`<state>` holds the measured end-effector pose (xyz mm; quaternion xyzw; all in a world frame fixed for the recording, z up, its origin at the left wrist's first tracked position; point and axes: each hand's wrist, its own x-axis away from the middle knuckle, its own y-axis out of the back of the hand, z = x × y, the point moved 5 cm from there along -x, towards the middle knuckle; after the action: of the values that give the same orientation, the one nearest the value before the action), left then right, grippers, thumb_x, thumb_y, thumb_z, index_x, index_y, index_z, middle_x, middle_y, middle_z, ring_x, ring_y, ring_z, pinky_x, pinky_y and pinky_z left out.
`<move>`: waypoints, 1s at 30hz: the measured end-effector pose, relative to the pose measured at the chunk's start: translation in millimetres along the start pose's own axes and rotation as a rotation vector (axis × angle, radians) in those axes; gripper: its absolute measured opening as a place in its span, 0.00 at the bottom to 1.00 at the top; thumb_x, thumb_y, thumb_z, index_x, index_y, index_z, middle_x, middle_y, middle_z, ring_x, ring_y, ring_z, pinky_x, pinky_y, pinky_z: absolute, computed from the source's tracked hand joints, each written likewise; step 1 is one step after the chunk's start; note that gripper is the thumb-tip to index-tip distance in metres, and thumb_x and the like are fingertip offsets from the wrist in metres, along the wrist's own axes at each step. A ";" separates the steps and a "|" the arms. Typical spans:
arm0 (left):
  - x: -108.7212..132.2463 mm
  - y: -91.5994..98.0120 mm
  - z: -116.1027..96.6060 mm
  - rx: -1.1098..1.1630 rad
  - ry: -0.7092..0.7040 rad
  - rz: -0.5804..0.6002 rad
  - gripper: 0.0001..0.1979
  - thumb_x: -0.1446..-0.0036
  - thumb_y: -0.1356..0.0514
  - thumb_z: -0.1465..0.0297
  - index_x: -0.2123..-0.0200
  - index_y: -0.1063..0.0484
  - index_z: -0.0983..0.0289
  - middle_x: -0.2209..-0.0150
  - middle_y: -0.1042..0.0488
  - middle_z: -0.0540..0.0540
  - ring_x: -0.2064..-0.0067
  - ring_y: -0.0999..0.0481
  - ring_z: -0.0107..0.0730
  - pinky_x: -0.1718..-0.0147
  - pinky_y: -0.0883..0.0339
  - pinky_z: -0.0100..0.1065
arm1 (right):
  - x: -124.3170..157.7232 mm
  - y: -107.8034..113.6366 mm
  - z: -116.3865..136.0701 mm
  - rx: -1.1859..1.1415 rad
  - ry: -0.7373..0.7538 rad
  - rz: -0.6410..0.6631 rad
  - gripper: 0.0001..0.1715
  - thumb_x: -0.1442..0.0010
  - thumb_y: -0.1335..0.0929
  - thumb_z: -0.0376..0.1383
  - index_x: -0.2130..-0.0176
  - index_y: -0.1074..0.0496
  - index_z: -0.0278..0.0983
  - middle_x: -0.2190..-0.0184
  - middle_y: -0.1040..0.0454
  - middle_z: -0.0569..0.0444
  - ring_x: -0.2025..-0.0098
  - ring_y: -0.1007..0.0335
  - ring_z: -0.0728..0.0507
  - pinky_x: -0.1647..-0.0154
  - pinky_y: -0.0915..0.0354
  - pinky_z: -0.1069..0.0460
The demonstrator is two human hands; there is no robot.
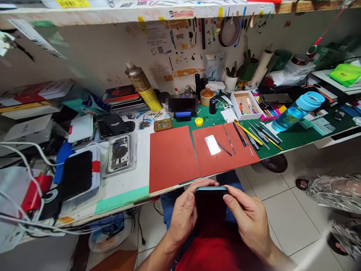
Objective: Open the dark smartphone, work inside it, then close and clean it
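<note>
A dark smartphone [211,205] with a light blue-grey frame is held over my lap, just off the bench's front edge. Its left side rests in my left hand [184,210], whose fingers wrap behind the top edge. My right hand [249,216] grips the upper right corner, thumb on the front and fingers behind. The phone's screen looks black; its lower part blends into shadow. Beyond the hands, two red-brown mats [173,160] cover part of the bench. On the right mat lie a shiny white rectangular plate [212,145], a thin dark tool [225,148] and a metal spudger [229,138].
Tweezers and pens [261,133] lie right of the mats, near a blue water bottle [297,111]. An opened phone [119,152] sits in a clear tray at left, beside white cables [34,184]. A spray can [143,86] leans behind. Another person's legs [335,192] are at right.
</note>
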<state>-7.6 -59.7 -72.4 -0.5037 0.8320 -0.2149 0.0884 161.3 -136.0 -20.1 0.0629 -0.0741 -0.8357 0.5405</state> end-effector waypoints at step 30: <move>3.0 -4.6 -13.3 -0.178 -0.268 0.075 0.17 0.21 0.45 0.65 0.44 0.15 0.59 0.46 0.13 0.60 0.42 0.16 0.47 0.40 0.23 0.45 | 7.1 -10.3 3.9 0.081 0.295 -0.019 0.31 0.25 0.31 0.26 0.33 0.23 0.54 0.48 0.11 0.57 0.56 0.10 0.44 0.56 0.17 0.55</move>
<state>-10.2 -60.5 -58.2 -0.5021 0.8469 -0.0676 0.1616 148.5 -138.1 -18.4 0.2077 -0.0271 -0.8186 0.5348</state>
